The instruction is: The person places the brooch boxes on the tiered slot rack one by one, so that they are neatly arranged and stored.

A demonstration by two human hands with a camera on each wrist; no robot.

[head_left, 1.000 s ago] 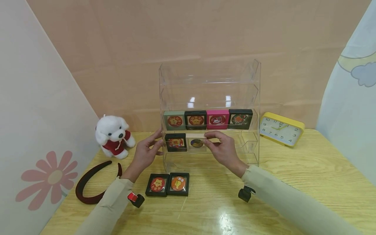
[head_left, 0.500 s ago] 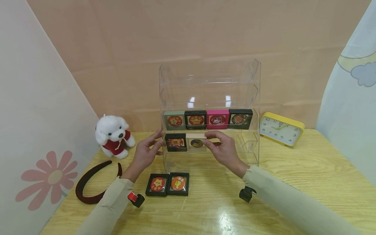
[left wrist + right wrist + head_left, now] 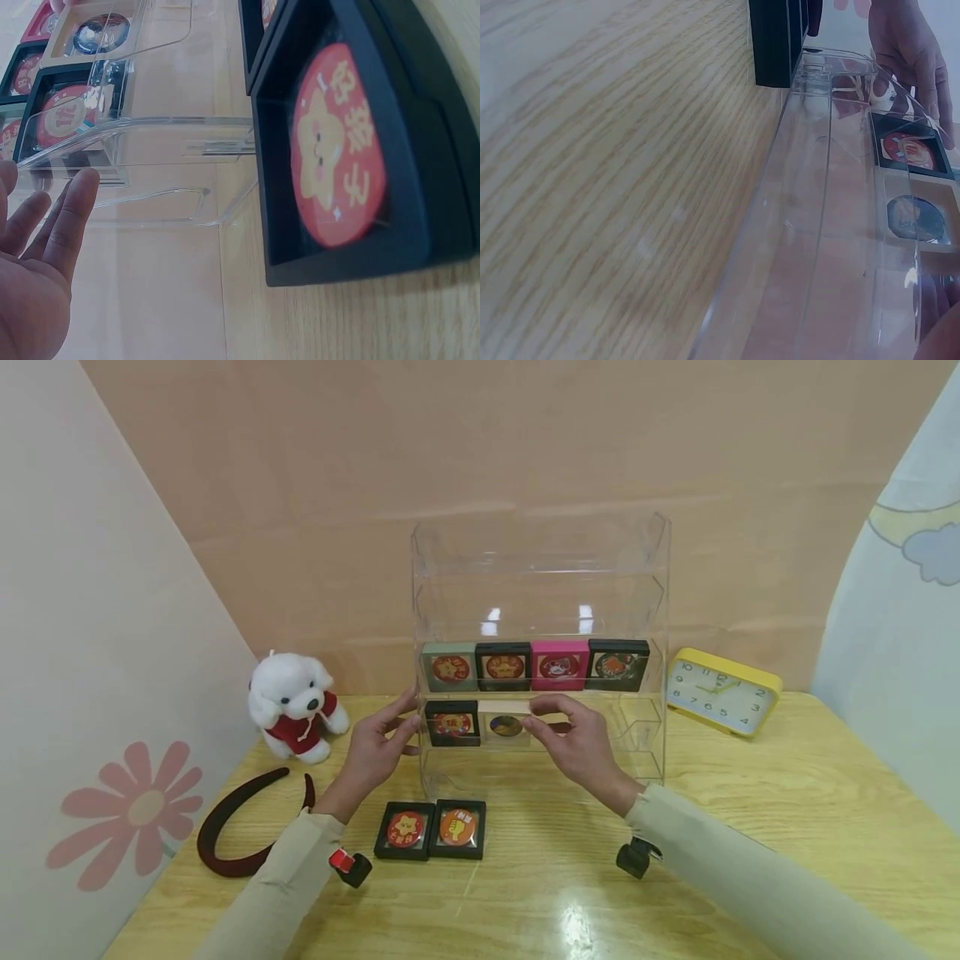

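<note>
My right hand (image 3: pixel 577 739) pinches the right side of a beige square badge case (image 3: pixel 504 729) with a dark round badge inside. That case stands in a tier of the clear acrylic display rack (image 3: pixel 540 602), beside a black badge case (image 3: pixel 451 724) with a red badge. Against the rack's left side rests my left hand (image 3: pixel 372 752); the left wrist view shows its fingers (image 3: pixel 71 225) nearly straight. One tier up stand a green case (image 3: pixel 448 667), a black one (image 3: pixel 502 667), a pink one (image 3: pixel 559 666) and another black one (image 3: pixel 618 665).
Two black badge cases, one with a star badge (image 3: pixel 405 831) and one with an orange badge (image 3: pixel 458 829), lie before the rack. A white plush dog (image 3: pixel 296 710) and dark red headband (image 3: pixel 225 814) are at left. A yellow clock (image 3: pixel 723 692) stands at right.
The whole head view has shifted slightly. Both hands keep their places at the rack and the beige badge case, with no other visible movement.
</note>
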